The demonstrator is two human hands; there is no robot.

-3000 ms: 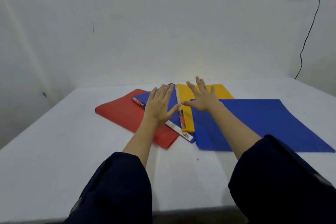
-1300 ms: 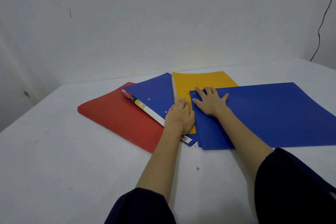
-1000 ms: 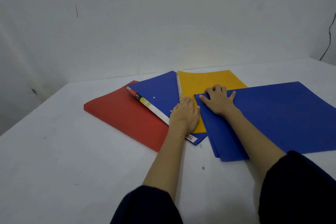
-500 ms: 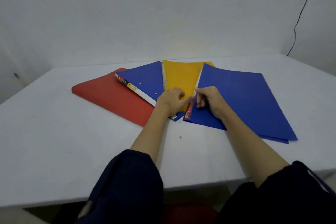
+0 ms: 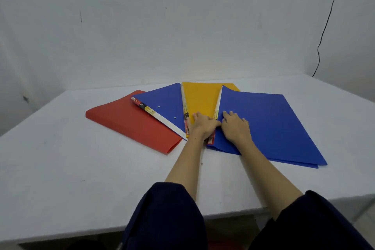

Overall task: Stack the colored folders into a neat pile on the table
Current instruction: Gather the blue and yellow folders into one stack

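Note:
Four folders lie fanned out on the white table [image 5: 60, 168]. From left to right they are a red folder [image 5: 132, 123], a blue folder with a white labelled spine [image 5: 165, 100], a yellow folder [image 5: 200, 98] and a larger blue folder [image 5: 272, 126]. Each one overlaps its left neighbour. My left hand [image 5: 203, 126] rests palm down on the near end of the yellow folder, its thumb reaching to the large blue folder's spine. My right hand [image 5: 235, 129] lies flat on the large blue folder just beside that spine. Both hands almost touch.
A white wall stands right behind the table. A black cable [image 5: 324, 30] hangs down the wall at the far right. The table's front edge [image 5: 81, 233] runs just above my dark sleeves.
The large blue folder has swung round from lying sideways at the right, and its spine now lies over the yellow folder. My right hand has flattened on it; my left hand slid onto the yellow folder.

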